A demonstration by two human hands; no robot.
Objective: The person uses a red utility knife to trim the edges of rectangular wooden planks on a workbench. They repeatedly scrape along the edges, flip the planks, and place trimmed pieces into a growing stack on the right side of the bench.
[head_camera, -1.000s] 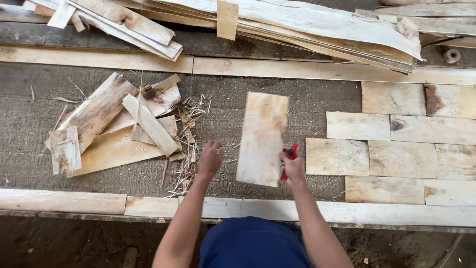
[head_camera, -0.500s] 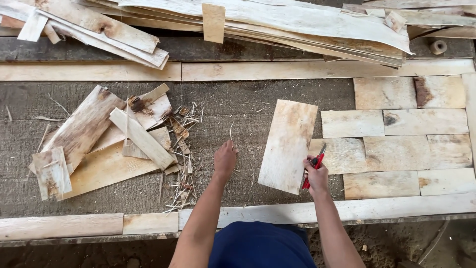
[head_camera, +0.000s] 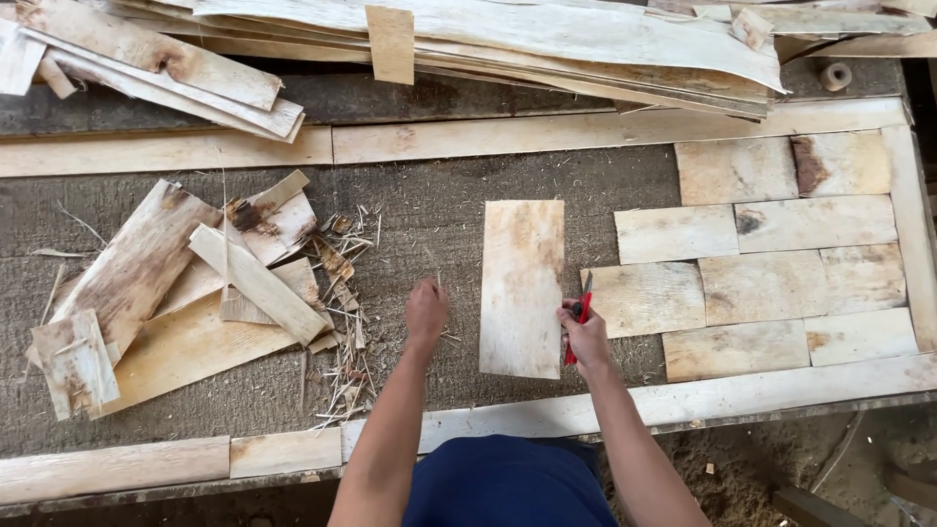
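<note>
A rectangular sheet of pale wood veneer (head_camera: 523, 288) lies flat and nearly upright in the middle of the frame, on the grey, rough tabletop (head_camera: 429, 210). The right hand (head_camera: 586, 337) sits at the sheet's lower right edge, its grip closed around a red-handled utility knife (head_camera: 579, 317) whose blade end points toward the top of the frame, just beside the sheet's right edge. The left hand (head_camera: 427, 312) rests on the tabletop just left of the sheet, apart from it, knuckles up with fingers curled loosely under and holding nothing visible.

To the right of the frame, trimmed veneer pieces (head_camera: 771, 244) lie edge to edge in rows inside a border of wooden strips (head_camera: 595, 127). At centre left is a loose heap of veneer offcuts (head_camera: 185, 293) with thin splinters (head_camera: 342, 322) scattered at its right side. Along the top of the frame runs a stack of long veneer sheets (head_camera: 547, 39)
</note>
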